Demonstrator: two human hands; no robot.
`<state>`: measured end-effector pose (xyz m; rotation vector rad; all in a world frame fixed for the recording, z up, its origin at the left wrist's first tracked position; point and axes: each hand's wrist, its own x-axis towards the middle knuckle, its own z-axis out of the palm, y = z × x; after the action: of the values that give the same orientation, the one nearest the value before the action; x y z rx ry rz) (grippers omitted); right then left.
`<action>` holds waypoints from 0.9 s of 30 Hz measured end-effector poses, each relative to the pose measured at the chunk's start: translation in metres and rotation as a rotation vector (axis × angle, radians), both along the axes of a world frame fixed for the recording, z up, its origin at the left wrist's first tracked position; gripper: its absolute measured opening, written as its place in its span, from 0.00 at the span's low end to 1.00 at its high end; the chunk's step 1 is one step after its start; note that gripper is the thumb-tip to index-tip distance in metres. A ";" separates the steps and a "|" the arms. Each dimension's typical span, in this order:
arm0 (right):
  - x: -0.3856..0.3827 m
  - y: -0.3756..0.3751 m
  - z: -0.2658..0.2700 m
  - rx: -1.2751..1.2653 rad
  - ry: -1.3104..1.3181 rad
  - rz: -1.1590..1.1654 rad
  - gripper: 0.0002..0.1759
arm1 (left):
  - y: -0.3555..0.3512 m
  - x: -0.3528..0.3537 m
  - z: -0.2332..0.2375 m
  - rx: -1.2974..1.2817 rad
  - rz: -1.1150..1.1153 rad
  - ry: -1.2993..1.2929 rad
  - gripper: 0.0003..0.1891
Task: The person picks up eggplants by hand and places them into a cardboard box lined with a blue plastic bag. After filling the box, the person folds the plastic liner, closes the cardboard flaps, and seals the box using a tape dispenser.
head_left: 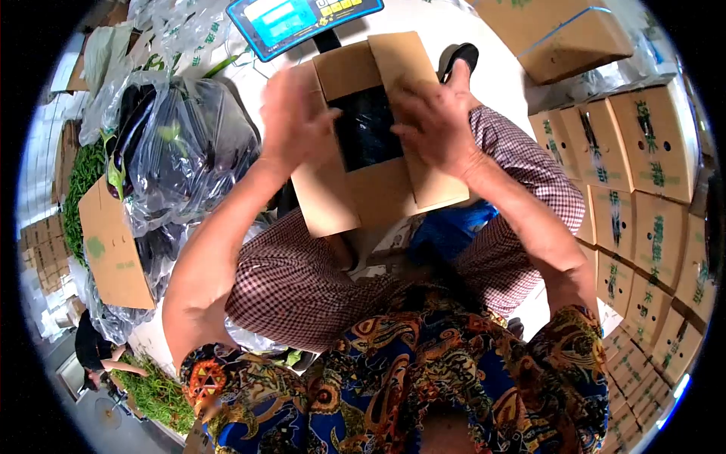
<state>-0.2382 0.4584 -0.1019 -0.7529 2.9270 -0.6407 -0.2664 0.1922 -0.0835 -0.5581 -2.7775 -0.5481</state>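
Observation:
An open cardboard box stands in front of me between my knees, its flaps folded outward. Dark plastic shows inside it. My left hand, blurred, is over the box's left flap with its fingers apart. Over the right flap is my right hand, also blurred, fingers spread. Neither hand holds anything. A scale display with a blue frame and yellow keys sits just behind the box.
Clear bags of eggplants lie at the left, near a cardboard flap and green vegetables. Printed boxes are stacked at the right. Another box is at the upper right. Another person is at the lower left.

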 end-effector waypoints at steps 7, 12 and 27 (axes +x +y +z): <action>-0.018 0.011 -0.008 -0.245 0.110 -0.057 0.43 | -0.010 0.002 0.044 0.920 0.220 -0.717 0.24; -0.009 0.001 -0.005 -0.378 0.065 -0.091 0.42 | 0.047 -0.027 0.012 0.174 -0.140 0.025 0.31; -0.010 0.000 -0.027 -0.307 0.119 -0.099 0.35 | 0.073 -0.051 -0.041 -0.090 -0.024 0.324 0.24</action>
<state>-0.2479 0.4585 -0.1288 -0.6928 3.0265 -1.1108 -0.3179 0.2647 -0.1244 -0.6377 -2.4983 -0.3061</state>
